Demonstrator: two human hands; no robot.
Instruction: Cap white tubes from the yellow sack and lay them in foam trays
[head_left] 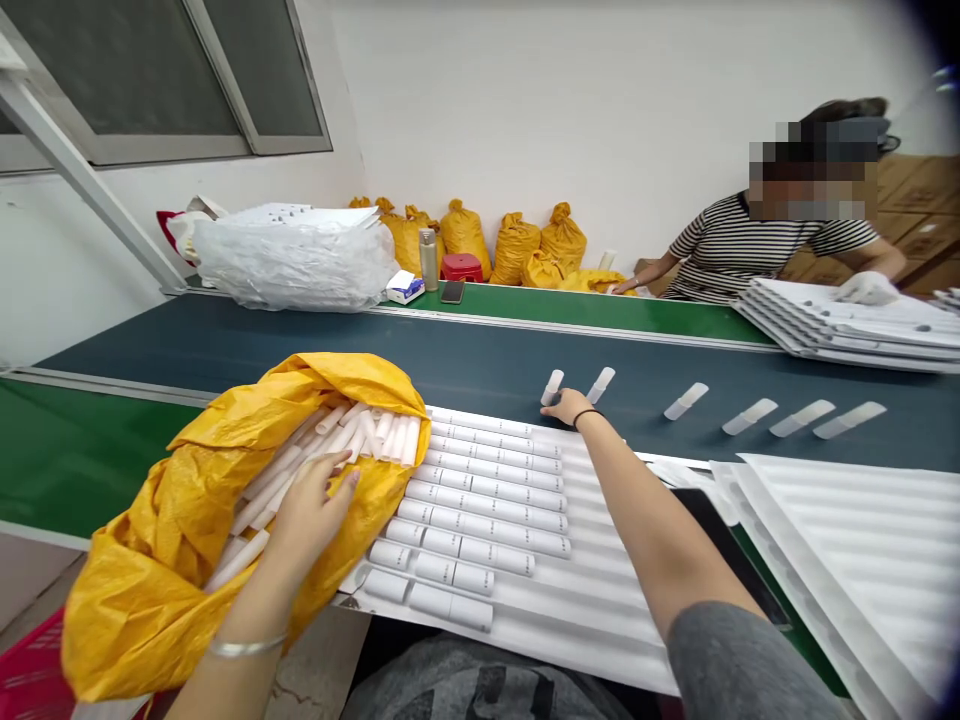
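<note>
My left hand (315, 505) is at the mouth of a yellow woven sack (202, 470), fingers apart, over the white plastic tubes (349, 435) that fill it. It seems to grip none of them. Across the table, on the dark belt, my right hand (570, 405) has its fingers pinched at the foot of a small white tube (553, 385), partly hiding its lower end. Just right of it stands another capped tube (601, 385). Between my arms, printed white tubes (480, 490) lie in rows on a ridged white tray (600, 560).
More tubes (750, 416) stand spaced along the belt (480, 360). Stacked white trays (847, 560) and a dark flat object (724, 540) are to my right. Opposite, a co-worker (765, 240) in stripes has a gloved hand on a tray pile (847, 325). A wrapped bundle (292, 260) lies far left.
</note>
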